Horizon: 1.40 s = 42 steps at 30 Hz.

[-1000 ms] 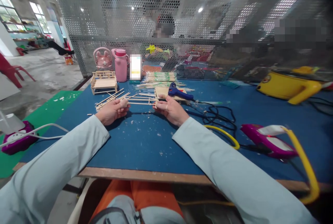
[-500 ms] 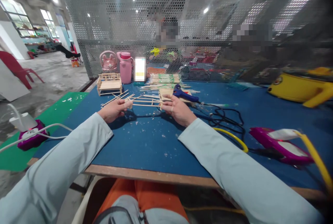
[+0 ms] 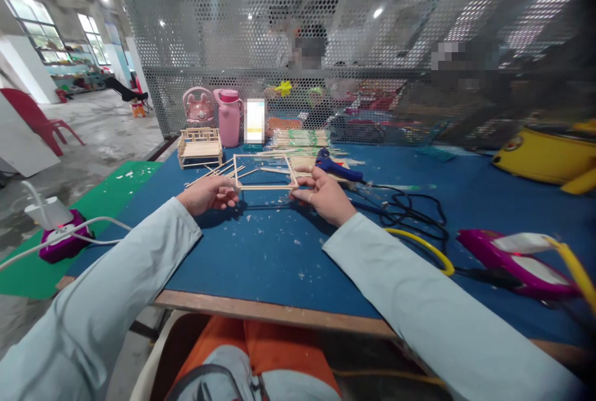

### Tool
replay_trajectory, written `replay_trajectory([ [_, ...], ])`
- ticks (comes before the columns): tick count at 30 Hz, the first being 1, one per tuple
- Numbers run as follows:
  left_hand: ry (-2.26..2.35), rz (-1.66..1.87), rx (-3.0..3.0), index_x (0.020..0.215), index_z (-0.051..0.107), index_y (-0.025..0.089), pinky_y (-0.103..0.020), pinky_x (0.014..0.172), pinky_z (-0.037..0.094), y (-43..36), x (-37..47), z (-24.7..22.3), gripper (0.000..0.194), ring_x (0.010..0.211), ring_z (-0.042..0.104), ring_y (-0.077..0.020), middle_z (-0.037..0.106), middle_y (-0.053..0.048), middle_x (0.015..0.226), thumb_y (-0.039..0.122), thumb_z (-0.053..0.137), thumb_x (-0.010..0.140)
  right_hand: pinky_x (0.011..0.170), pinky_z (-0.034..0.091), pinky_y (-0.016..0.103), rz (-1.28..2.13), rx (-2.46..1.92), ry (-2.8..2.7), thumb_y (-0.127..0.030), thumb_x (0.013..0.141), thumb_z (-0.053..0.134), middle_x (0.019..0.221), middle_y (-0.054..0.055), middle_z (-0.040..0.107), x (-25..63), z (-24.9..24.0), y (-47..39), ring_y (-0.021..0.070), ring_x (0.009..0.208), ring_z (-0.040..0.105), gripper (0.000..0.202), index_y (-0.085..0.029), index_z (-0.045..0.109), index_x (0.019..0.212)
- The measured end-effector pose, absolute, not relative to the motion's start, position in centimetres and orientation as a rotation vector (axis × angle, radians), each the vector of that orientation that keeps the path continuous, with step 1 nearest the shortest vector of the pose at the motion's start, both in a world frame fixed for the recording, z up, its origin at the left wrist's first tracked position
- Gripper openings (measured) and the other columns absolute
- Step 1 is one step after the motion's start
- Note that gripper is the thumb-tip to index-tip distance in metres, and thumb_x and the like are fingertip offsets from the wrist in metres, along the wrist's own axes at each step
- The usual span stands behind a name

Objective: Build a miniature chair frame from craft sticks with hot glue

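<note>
Holding a stick frame [image 3: 267, 188] left of the glue gun [image 3: 343, 170], left hand [image 3: 209, 195] and right hand [image 3: 328, 196] seemingly pinch its corners with fingers; uneven twisting could break joints.

Glue gun [image 3: 342, 171] obstacle behind right fingers [image 3: 307, 182]

Stick frame [image 3: 266, 188] (landmark for every entry): near corners partly covered by the left hand [image 3: 209, 195] and right hand [image 3: 328, 196].
Pale board [image 3: 305, 163], beyond frame's right end: partly hidden behind right hand and blue glue gun [image 3: 342, 169].
Lit screen [image 3: 254, 121], beyond frame: content pixelated, unreadable.
Yellow pot [image 3: 540, 156], far right of frame: cut off by picture edge.
Metal mesh [image 3: 186, 28], beyond frame: figures [image 3: 317, 100] behind it indistinct.
</note>
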<state>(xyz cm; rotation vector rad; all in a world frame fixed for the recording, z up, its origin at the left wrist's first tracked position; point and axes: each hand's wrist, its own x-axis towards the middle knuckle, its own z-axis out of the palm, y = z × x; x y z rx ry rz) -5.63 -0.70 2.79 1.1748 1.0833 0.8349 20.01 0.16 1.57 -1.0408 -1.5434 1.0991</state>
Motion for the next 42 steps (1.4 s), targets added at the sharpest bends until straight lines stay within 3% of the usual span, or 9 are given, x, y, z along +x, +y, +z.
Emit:
replay_trajectory([
  [4, 1.121, 0.814, 1.349, 0.073, 0.060, 0.014, -0.022, 0.056, 0.042, -0.8, -5.8, 2.2, 0.022, 0.063, 0.058, -0.0118, 0.062, -0.005, 0.069, 0.035, 0.065, 0.068, 0.063, 0.049, 0.027, 0.848, -1.018, -1.793, -0.016, 0.062, 0.063, 0.077, 0.000, 0.064, 20.3, 0.9, 0.0, 0.0133, 0.066, 0.062, 0.049, -0.019, 0.050, 0.110],
  [8, 1.161, 0.659, 1.659, 0.078, 0.062, 0.012, -0.022, 0.056, 0.040, -1.7, -6.2, 1.5, 0.027, 0.060, 0.054, -0.0101, 0.062, -0.004, 0.070, 0.037, 0.063, 0.070, 0.071, 0.052, 0.029, 0.494, -1.057, -2.073, -0.016, 0.072, 0.055, 0.081, 0.002, 0.068, 20.6, 0.1, -1.1, 0.0147, 0.071, 0.065, 0.060, -0.019, 0.039, 0.129],
  [11, 1.198, 0.636, 1.890, 0.077, 0.064, 0.012, -0.024, 0.060, 0.042, -2.5, -6.3, 1.1, 0.026, 0.061, 0.054, -0.0112, 0.063, -0.003, 0.069, 0.037, 0.058, 0.073, 0.077, 0.051, 0.028, 0.197, -1.064, -2.236, -0.013, 0.076, 0.049, 0.086, 0.000, 0.070, 21.1, -0.2, -2.3, 0.0147, 0.079, 0.066, 0.056, -0.024, 0.040, 0.130],
  [15, 1.222, 0.664, 2.104, 0.080, 0.067, 0.015, -0.027, 0.075, 0.043, -3.8, -6.2, 0.9, 0.022, 0.077, 0.059, -0.0154, 0.067, -0.004, 0.083, 0.033, 0.057, 0.075, 0.072, 0.052, 0.024, -0.034, -1.016, -2.403, -0.015, 0.082, 0.044, 0.090, -0.001, 0.071, 21.9, -0.4, -3.7, 0.0139, 0.078, 0.067, 0.046, -0.023, 0.043, 0.128],
  [23, 1.280, 0.630, 2.310, 0.084, 0.067, 0.018, -0.026, 0.072, 0.043, -5.3, -5.6, 0.9, 0.017, 0.076, 0.058, -0.0142, 0.065, -0.004, 0.082, 0.029, 0.056, 0.078, 0.076, 0.052, 0.023, -0.043, -0.944, -2.495, -0.015, 0.084, 0.045, 0.099, 0.001, 0.069, 22.9, -0.6, -4.5, 0.0130, 0.090, 0.065, 0.045, -0.022, 0.042, 0.128],
  [29, 1.295, 0.595, 2.290, 0.081, 0.065, 0.017, -0.025, 0.069, 0.042, -5.4, -5.3, 1.3, 0.016, 0.074, 0.055, -0.0132, 0.063, -0.002, 0.080, 0.031, 0.056, 0.079, 0.082, 0.051, 0.026, -0.040, -0.964, -2.493, -0.013, 0.082, 0.044, 0.109, 0.003, 0.066, 23.0, 0.0, -5.0, 0.0149, 0.096, 0.063, 0.042, -0.023, 0.050, 0.122],
  [42, 1.352, 0.583, 2.221, 0.086, 0.060, 0.018, -0.024, 0.063, 0.040, -5.7, -5.5, 1.3, 0.019, 0.068, 0.050, -0.0118, 0.058, 0.000, 0.076, 0.033, 0.059, 0.075, 0.088, 0.048, 0.026, -0.048, -0.908, -2.525, -0.006, 0.076, 0.040, 0.118, 0.004, 0.060, 23.0, 0.8, -5.4, 0.0134, 0.105, 0.058, 0.049, -0.022, 0.051, 0.121],
])
